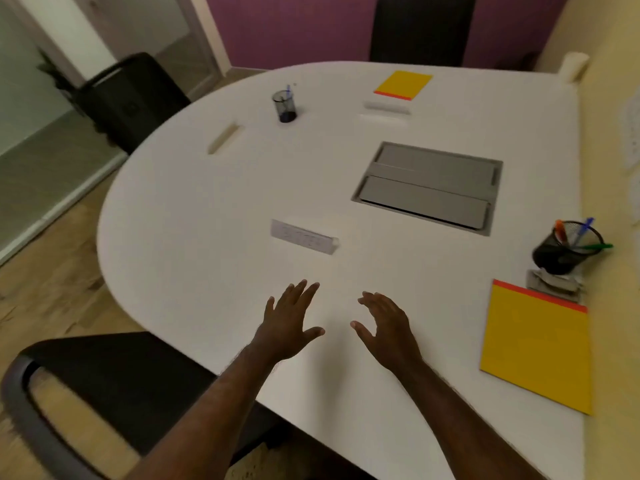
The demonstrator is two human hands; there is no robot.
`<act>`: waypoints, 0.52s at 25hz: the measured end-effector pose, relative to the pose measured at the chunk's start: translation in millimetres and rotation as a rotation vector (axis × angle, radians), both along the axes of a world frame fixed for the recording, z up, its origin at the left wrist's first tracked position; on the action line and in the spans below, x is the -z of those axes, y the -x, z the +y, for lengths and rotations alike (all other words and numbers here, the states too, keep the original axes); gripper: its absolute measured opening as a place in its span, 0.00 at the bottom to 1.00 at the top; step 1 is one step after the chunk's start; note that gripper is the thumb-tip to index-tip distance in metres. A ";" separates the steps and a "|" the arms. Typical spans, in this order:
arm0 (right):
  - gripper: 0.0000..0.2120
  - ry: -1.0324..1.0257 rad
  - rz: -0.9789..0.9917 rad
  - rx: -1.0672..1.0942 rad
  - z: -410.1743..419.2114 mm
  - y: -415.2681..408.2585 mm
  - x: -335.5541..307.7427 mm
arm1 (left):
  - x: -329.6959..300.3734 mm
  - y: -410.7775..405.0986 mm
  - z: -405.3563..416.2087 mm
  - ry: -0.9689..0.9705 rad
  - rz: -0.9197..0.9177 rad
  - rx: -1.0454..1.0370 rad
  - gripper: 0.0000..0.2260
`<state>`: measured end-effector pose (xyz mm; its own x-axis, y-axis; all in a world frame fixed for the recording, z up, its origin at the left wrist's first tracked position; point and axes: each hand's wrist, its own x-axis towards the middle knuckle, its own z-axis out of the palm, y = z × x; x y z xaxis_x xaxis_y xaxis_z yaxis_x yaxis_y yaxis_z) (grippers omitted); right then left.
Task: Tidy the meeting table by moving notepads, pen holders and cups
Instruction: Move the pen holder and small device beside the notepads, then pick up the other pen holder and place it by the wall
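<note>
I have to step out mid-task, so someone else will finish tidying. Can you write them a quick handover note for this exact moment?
Left hand and right hand: both open over the near table edge, holding nothing.
Near yellow notepad lies at the right edge, with the mesh pen holder just beyond it.
Far yellow notepad and the dark pen cup sit at the far end.
A white cup stands at the far right corner.
Done: nothing evident from how things lie.
Left: gather the notepads, holders and cup.
</note>
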<state>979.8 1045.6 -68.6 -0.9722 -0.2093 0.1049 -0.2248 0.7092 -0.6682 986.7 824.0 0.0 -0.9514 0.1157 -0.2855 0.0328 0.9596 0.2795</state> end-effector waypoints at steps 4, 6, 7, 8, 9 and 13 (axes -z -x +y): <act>0.26 -0.111 0.128 -0.159 -61.5 -8.5 -34.6 | -34.3 -34.2 -56.2 0.052 0.118 -0.040 0.38; 0.28 -0.142 0.191 -0.211 -88.5 -15.7 -52.7 | -49.1 -55.8 -81.0 0.073 0.169 -0.057 0.38; 0.29 -0.149 0.217 -0.230 -101.2 -19.2 -61.1 | -54.6 -66.4 -92.3 0.081 0.201 -0.071 0.38; 0.29 -0.156 0.242 -0.253 -116.0 -23.3 -69.9 | -60.1 -79.4 -104.9 0.084 0.235 -0.094 0.38; 0.30 -0.157 0.259 -0.272 -128.2 -26.3 -77.0 | -65.2 -90.4 -115.1 0.081 0.261 -0.120 0.38; 0.31 -0.143 0.307 -0.364 -171.0 -31.5 -104.8 | -82.1 -128.6 -149.2 0.025 0.326 -0.268 0.40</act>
<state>1011.3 874.6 36.2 -0.7618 -0.5630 0.3205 -0.6464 0.6276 -0.4340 1115.4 674.7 82.1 -0.9879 -0.1508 0.0359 -0.1355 0.9526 0.2725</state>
